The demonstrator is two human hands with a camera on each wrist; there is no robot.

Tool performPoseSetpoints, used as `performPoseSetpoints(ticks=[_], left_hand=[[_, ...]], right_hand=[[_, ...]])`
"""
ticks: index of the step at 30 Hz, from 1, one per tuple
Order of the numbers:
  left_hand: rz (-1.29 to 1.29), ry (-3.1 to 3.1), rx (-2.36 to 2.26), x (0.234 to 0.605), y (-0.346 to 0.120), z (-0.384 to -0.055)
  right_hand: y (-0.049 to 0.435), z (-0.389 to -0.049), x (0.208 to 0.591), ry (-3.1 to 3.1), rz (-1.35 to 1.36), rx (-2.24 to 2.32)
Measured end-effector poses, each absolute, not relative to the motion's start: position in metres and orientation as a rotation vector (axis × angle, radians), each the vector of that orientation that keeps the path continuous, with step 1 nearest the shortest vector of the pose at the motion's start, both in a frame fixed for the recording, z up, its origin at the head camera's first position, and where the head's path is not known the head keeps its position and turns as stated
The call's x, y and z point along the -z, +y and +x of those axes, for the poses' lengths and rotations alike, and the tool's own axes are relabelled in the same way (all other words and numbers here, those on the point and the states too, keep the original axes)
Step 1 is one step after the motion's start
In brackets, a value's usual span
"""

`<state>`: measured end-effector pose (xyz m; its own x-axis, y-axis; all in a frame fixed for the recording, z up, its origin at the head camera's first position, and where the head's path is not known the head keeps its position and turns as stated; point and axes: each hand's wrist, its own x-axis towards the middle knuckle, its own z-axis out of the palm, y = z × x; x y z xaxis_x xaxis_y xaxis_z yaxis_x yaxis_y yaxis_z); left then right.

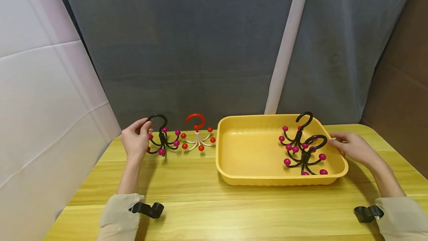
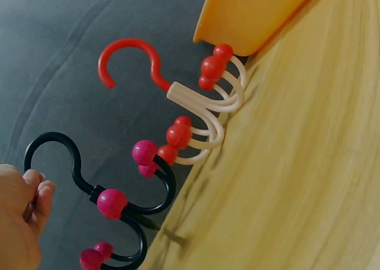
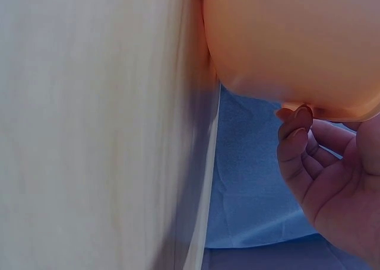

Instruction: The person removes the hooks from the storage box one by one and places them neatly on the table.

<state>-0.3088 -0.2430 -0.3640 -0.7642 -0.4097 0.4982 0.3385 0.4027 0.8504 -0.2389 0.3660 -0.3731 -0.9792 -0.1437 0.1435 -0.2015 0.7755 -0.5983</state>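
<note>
My left hand (image 1: pixel 136 138) pinches the tip of the curved hook on a black multi-arm hanger (image 1: pixel 162 138) with magenta balls on its arm ends. This hanger is upright near the table's back edge; whether it touches the table, I cannot tell. Just to its right stands a white multi-arm hanger (image 1: pixel 197 137) with a red hook and red balls. On the right, my right hand (image 1: pixel 356 150) grips the right rim of a yellow plastic tray (image 1: pixel 284 181), its fingers curled at the edge in the right wrist view. Inside the tray's right part are two more black hangers (image 1: pixel 305 157) with magenta balls, overlapping.
The wooden table (image 1: pixel 207 211) runs toward me in front of the tray. A grey cloth (image 1: pixel 184 47) hangs behind it, with a white cloth (image 1: pixel 50 84) at the left and a brown panel (image 1: pixel 401 84) at the right.
</note>
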Motion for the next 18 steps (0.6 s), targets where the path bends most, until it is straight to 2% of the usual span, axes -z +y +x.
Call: performPoseSetpoints(ticks=[18], left_hand=[[0.095, -2.041, 1.492, 0.378, -0.255, -0.317]], right_hand=[[0.366, -0.24, 0.374, -2.884, 0.269, -0.95]])
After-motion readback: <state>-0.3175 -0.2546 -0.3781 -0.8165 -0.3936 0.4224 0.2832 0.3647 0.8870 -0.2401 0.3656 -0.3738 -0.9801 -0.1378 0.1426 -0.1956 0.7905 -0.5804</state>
